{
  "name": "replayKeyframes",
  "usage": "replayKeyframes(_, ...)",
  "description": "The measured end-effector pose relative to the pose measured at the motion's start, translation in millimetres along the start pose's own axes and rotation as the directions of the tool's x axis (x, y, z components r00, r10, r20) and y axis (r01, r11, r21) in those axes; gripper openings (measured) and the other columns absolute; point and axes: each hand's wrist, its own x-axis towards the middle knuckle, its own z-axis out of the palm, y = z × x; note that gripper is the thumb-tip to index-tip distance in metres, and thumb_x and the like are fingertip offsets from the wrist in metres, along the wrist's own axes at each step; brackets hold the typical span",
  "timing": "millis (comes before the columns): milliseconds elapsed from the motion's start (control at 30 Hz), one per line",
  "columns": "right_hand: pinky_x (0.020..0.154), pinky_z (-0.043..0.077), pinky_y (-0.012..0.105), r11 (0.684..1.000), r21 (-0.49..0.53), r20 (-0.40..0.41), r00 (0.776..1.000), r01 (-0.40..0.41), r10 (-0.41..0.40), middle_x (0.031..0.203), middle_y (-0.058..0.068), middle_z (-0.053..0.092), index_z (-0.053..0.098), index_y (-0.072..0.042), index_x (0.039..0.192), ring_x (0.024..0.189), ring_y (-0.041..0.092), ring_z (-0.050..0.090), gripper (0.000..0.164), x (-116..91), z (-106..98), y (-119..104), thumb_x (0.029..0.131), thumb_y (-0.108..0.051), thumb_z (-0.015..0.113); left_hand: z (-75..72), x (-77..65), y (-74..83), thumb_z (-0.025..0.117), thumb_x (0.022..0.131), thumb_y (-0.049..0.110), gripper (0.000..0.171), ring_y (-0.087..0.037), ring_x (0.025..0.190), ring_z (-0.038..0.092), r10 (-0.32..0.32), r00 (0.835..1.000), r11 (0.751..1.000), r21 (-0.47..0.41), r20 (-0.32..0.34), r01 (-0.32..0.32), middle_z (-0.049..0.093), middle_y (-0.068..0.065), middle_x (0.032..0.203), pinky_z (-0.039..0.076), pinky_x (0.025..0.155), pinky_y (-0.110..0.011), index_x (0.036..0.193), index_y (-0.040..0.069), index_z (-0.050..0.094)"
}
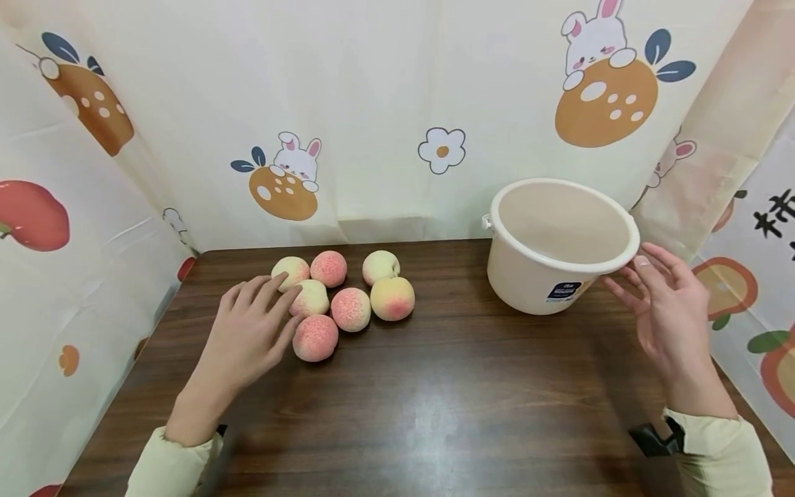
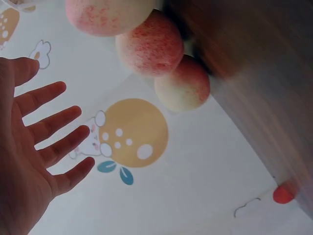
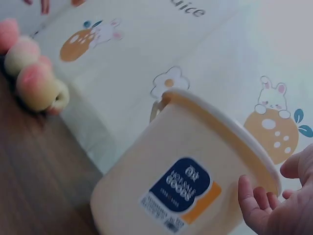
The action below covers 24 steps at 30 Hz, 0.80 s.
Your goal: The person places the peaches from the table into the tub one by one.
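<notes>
Several pink and pale yellow peaches sit in a cluster on the table's left half. My left hand reaches over the cluster's left side, its fingertips overlapping a pale peach in the head view. In the left wrist view that hand's fingers are spread and nothing is held. At the right stands a cream bucket, upright, with a dark blue label on its wall. My right hand is at its right side, thumb by the rim and relaxed fingers along the outer wall, shown also in the right wrist view.
The dark brown wooden table backs onto a cream curtain printed with rabbits, fruit and a flower. Printed sheets also hang along the left and right sides. A white handle hinge juts from the bucket's left rim.
</notes>
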Motion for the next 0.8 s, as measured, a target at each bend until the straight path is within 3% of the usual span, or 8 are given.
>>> replayKeyframes(167, 0.072, 0.065, 0.041, 0.987, 0.151, -0.021, 0.998, -0.052, 0.056, 0.125, 0.010, 0.071, 0.060, -0.005, 0.134, 0.092, 0.025, 0.076, 0.036, 4, 2, -2, 0.099, 0.005, 0.061, 5.4, 8.8, 8.1, 0.044, 0.103, 0.033, 0.045, -0.046, 0.118, 0.058, 0.048, 0.999, 0.998, 0.027, -0.008, -0.048, 0.064, -0.024, 0.135, 0.045, 0.096, -0.067, 0.131, 0.006, 0.067)
replayKeyframes(233, 0.072, 0.065, 0.043, 0.976, 0.208, -0.025, 0.997, -0.071, 0.077, 0.124, 0.011, 0.069, 0.059, -0.006, 0.131, 0.092, 0.027, 0.076, 0.035, 5, 0, -4, 0.099, 0.008, 0.059, 7.3, 12.3, 11.4, 0.050, 0.099, 0.031, 0.045, -0.046, 0.120, 0.057, 0.059, 0.998, 0.998, 0.022, 0.007, -0.059, 0.063, -0.023, 0.138, 0.045, 0.097, -0.067, 0.132, 0.006, 0.066)
replayKeyframes(367, 0.072, 0.065, 0.044, 0.959, 0.263, -0.006, 0.994, -0.105, 0.111, 0.124, 0.011, 0.067, 0.057, -0.007, 0.131, 0.093, 0.029, 0.076, 0.035, 6, -2, -6, 0.099, 0.010, 0.056, 9.6, 17.4, 17.1, 0.054, 0.099, 0.030, 0.043, -0.045, 0.123, 0.055, 0.064, 0.998, 0.998, 0.011, 0.030, -0.064, 0.061, -0.021, 0.142, 0.044, 0.099, -0.065, 0.134, 0.008, 0.065)
replayKeyframes(600, 0.072, 0.065, 0.040, 0.968, 0.213, -0.019, 0.991, -0.129, 0.136, 0.133, 0.006, 0.062, 0.057, -0.013, 0.137, 0.093, 0.026, 0.075, 0.042, 8, 0, -7, 0.099, 0.006, 0.059, 13.4, 29.4, 27.3, 0.062, 0.097, 0.030, 0.043, -0.043, 0.126, 0.056, 0.087, 0.993, 0.995, 0.045, 0.073, -0.091, 0.062, -0.020, 0.140, 0.046, 0.099, -0.063, 0.135, 0.010, 0.066)
replayKeyframes(800, 0.068, 0.065, 0.039, 0.974, 0.191, -0.015, 0.992, -0.118, 0.123, 0.127, 0.008, 0.065, 0.061, -0.007, 0.135, 0.087, 0.026, 0.076, 0.040, 10, -1, -8, 0.098, 0.010, 0.058, 19.0, 41.7, 40.4, 0.067, 0.094, 0.031, 0.043, -0.042, 0.123, 0.057, 0.133, 0.987, 0.989, 0.059, 0.090, -0.139, 0.063, -0.017, 0.133, 0.048, 0.099, -0.060, 0.133, 0.011, 0.067)
